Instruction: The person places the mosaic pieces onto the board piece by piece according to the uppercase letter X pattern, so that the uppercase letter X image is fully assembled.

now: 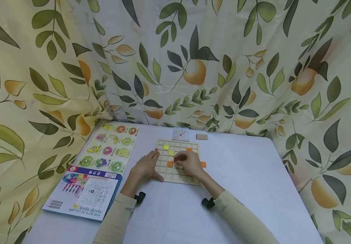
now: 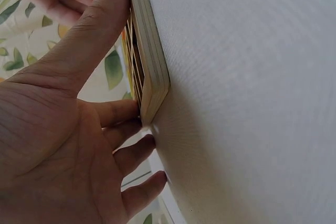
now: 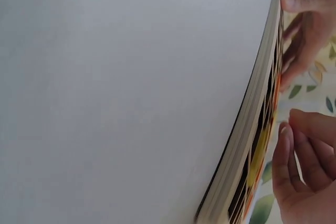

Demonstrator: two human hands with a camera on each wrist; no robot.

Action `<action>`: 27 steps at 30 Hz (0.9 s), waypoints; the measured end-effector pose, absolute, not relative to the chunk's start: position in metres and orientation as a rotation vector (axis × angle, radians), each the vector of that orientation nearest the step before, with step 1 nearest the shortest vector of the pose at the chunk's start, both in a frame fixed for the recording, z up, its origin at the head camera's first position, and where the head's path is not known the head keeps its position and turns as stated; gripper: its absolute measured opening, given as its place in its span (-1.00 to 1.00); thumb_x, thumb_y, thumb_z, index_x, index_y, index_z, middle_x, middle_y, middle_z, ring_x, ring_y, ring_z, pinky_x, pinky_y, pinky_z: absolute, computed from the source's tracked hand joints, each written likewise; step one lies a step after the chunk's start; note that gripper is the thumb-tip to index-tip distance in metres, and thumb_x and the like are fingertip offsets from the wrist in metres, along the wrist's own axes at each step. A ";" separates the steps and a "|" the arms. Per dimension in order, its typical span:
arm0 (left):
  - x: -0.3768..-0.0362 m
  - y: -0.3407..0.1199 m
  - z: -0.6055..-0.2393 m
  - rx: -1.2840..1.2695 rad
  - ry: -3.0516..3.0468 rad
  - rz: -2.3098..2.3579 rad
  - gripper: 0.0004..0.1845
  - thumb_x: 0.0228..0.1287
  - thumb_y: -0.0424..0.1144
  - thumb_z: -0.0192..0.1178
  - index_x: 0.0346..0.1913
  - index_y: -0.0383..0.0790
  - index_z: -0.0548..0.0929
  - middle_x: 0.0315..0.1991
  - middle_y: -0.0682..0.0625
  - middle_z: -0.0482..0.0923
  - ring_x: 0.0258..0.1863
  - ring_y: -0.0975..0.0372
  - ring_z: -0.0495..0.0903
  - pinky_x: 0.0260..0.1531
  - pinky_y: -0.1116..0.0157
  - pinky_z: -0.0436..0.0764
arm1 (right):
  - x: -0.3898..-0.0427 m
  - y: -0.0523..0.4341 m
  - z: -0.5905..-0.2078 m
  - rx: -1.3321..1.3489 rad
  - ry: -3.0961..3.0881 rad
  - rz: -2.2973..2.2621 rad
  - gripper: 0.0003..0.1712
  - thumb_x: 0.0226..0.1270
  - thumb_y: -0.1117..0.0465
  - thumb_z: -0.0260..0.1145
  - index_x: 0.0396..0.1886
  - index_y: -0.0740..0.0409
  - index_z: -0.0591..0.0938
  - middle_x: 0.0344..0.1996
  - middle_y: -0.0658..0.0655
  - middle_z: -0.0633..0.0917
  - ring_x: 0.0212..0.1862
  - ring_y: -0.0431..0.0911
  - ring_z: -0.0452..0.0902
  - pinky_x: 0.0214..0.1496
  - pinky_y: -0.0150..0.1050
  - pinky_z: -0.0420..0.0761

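A wooden grid board (image 1: 163,169) lies flat on the white table. It carries two yellow tiles (image 1: 166,147) and orange tiles (image 1: 170,164); one more orange tile (image 1: 203,164) shows at its right edge. My left hand (image 1: 146,166) rests against the board's left edge (image 2: 149,61), fingers straight, thumb along the front side. My right hand (image 1: 190,163) hovers over the board's middle with curled fingers (image 3: 302,156), fingertips down on a cell. Whether they pinch a tile is hidden.
Behind the board lie a small coloured pattern card (image 1: 180,134) and a plain wooden block (image 1: 201,136). A fruit peg puzzle (image 1: 111,147) and a blue box (image 1: 83,191) sit at the left. A leaf-print curtain (image 1: 193,67) closes in the table.
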State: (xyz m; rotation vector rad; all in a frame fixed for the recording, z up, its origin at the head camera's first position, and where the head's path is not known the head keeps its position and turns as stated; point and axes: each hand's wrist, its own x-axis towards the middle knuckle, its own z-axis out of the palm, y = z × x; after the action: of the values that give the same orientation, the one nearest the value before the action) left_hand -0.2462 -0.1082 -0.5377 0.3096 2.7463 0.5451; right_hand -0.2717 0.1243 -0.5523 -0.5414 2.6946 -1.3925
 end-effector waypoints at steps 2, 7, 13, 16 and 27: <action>-0.247 -0.109 -0.539 0.305 2.742 0.541 0.43 -0.21 0.24 0.69 0.67 -0.23 0.10 0.71 -0.14 -0.09 0.66 -0.05 0.00 0.58 -0.07 0.17 | -0.272 0.130 -0.552 -0.516 2.716 -1.396 -0.83 0.28 0.36 0.53 -0.14 0.16 0.82 -0.27 0.00 0.84 -0.25 -0.20 0.77 -0.14 -0.24 0.76; -0.248 -0.109 -0.542 0.303 2.754 0.520 0.44 -0.22 0.25 0.69 0.68 -0.22 0.09 0.71 -0.12 -0.10 0.66 -0.04 -0.02 0.59 -0.04 0.15 | -0.273 0.147 -0.551 -0.408 2.780 -1.392 -0.85 0.28 0.34 0.54 -0.17 0.10 0.83 -0.28 -0.05 0.83 -0.24 -0.19 0.75 -0.10 -0.19 0.76; -0.247 -0.109 -0.540 0.297 2.752 0.558 0.44 -0.23 0.22 0.71 0.67 -0.23 0.10 0.71 -0.13 -0.09 0.66 -0.05 -0.01 0.59 -0.06 0.15 | -0.273 0.170 -0.548 -0.307 2.824 -1.368 -0.85 0.29 0.34 0.52 -0.15 0.12 0.82 -0.26 -0.03 0.81 -0.17 -0.11 0.73 -0.02 -0.14 0.74; -0.246 -0.109 -0.540 0.295 2.745 0.572 0.44 -0.23 0.21 0.71 0.67 -0.24 0.11 0.71 -0.13 -0.09 0.66 -0.06 -0.01 0.59 -0.07 0.15 | -0.273 0.183 -0.548 -0.274 2.845 -1.343 -0.82 0.29 0.34 0.51 -0.12 0.15 0.82 -0.24 0.01 0.80 -0.14 -0.08 0.71 -0.03 -0.17 0.74; -0.245 -0.108 -0.538 0.314 2.759 0.572 0.43 -0.25 0.21 0.72 0.66 -0.27 0.13 0.70 -0.15 -0.07 0.66 -0.05 0.00 0.59 -0.06 0.13 | -0.272 0.221 -0.547 -0.128 2.867 -1.190 -0.68 0.21 0.24 0.58 -0.03 0.15 0.80 -0.09 0.12 0.79 -0.05 0.00 0.69 -0.12 -0.18 0.67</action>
State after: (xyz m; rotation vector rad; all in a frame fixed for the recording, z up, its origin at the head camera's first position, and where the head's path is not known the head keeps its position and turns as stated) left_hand -0.2447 -0.1082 -0.5377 0.3136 2.7589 0.5720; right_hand -0.2719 0.2210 -0.5472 -0.1284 2.8673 -1.1904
